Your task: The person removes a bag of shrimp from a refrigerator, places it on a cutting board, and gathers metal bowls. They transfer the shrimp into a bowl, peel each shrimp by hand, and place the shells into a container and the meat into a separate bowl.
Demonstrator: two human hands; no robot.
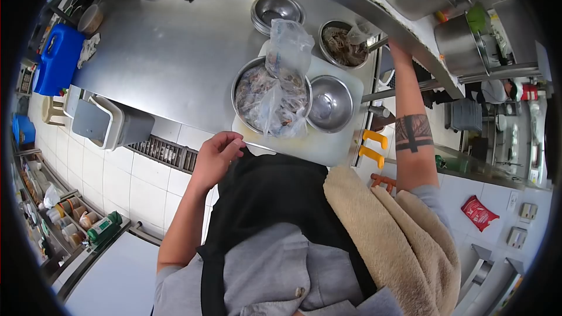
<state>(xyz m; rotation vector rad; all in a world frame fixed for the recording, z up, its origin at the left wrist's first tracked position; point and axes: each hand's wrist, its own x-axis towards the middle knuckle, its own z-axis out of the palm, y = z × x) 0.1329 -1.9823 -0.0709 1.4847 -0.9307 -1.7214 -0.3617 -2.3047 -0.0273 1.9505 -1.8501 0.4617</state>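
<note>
My left hand is at the front edge of the steel table, fingers curled in towards the thumb, with nothing visible in it. Just beyond it, a large steel bowl holds a clear plastic bag of what looks like shrimp. The bag's loose top stands up over the far rim. My right arm reaches forward to the right; its hand is hidden behind the overhead shelf edge. Near that arm, a smaller steel bowl holds dark shrimp and a piece of clear plastic. A bare steel bowl sits beside the large one.
The bowls stand on and around a pale cutting board. Stacked steel bowls are farther back. A steel shelf with pots overhangs the right side. Yellow handles stick out at the right edge. Bins stand at left.
</note>
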